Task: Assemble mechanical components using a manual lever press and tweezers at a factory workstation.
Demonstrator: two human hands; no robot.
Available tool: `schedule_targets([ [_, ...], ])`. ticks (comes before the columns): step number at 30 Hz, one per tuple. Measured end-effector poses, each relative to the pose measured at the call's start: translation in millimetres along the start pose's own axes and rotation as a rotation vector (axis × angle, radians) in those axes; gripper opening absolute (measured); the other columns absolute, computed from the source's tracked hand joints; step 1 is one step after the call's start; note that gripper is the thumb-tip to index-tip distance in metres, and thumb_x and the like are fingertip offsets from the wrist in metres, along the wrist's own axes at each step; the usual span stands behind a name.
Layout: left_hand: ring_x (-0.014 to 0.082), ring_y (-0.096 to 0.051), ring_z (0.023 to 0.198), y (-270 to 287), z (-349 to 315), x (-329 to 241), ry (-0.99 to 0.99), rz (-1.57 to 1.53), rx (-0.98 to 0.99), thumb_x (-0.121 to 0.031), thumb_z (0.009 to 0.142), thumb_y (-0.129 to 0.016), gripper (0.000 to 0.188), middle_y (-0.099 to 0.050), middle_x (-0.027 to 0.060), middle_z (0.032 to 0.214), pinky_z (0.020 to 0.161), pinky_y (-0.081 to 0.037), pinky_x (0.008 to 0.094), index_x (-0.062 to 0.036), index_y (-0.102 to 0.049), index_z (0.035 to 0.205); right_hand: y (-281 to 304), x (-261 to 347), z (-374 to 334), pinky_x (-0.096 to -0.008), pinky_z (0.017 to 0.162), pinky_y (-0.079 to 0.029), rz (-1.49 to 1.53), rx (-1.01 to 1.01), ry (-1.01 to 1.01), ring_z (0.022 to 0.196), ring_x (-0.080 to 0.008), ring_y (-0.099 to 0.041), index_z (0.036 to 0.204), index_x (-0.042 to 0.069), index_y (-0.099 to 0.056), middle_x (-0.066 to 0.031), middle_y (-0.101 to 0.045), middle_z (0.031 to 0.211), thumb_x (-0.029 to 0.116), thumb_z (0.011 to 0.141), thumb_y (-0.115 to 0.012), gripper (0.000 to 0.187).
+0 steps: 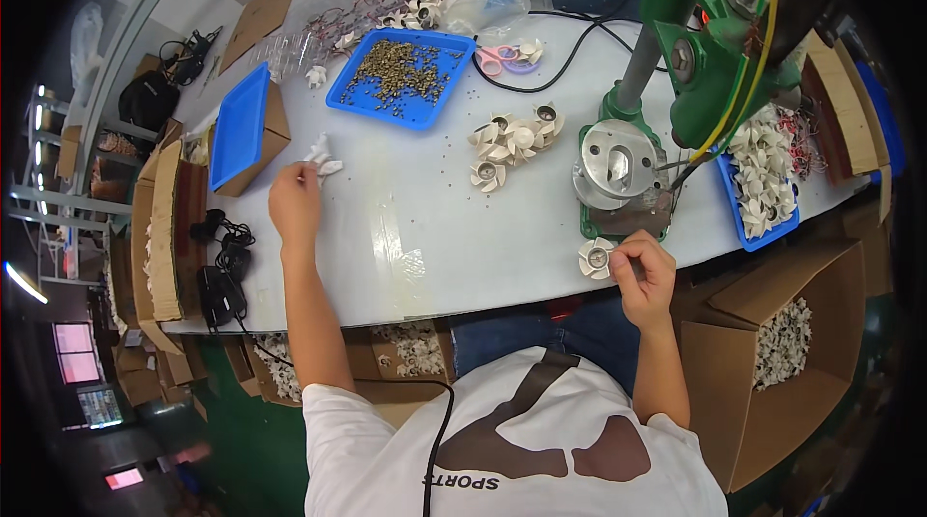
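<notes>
Left of right hand (647, 278), white impeller (593, 259), edge pinched

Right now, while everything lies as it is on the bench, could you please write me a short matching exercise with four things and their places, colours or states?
Things:
1. Right hand
2. Small brass-coloured parts
3. Scissors
4. Press

Descriptions:
A. Spread in a blue tray
B. Mainly green
C. Gripping a white fan wheel
D. Pink-handled

Pairs: 1-C, 2-A, 3-D, 4-B.
</notes>
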State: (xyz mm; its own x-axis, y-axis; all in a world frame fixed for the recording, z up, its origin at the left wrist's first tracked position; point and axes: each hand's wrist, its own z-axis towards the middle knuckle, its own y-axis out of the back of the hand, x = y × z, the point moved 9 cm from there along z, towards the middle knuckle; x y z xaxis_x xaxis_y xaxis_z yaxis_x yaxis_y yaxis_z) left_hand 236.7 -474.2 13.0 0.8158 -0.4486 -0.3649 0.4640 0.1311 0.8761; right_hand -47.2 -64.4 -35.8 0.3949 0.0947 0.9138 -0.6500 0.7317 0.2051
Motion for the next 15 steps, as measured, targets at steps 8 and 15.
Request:
schedule_targets([
  [8,0.0192,-0.061,0.092,-1,-46,27,0.396,-1.197,-0.145,-0.025,0.102,-0.052,0.037,-0.065,0.014,0.108,0.08,-0.05,0.0306,0.005,-0.059,0.122,-1,1,-3,-0.0257,0.06,-0.038,0.024,-0.002,-0.005,0.064,-0.0172,-0.046,0.08,-0.003,-0.062,-0.0072,-0.059,0.077,-0.002,0.082,-0.064,0.003],
  [15,0.0127,-0.061,0.081,-45,-118,-76,0.447,-1.565,0.318,-0.017,0.102,-0.052,0.025,-0.066,0.0093,0.099,0.071,-0.049,0.023,0.0035,-0.062,0.114,-1,4,3,-0.0254,0.062,-0.039,0.061,-0.002,-0.041,0.065,-0.0169,-0.047,0.081,-0.002,-0.063,-0.0067,-0.06,0.077,-0.002,0.083,-0.064,0.002],
])
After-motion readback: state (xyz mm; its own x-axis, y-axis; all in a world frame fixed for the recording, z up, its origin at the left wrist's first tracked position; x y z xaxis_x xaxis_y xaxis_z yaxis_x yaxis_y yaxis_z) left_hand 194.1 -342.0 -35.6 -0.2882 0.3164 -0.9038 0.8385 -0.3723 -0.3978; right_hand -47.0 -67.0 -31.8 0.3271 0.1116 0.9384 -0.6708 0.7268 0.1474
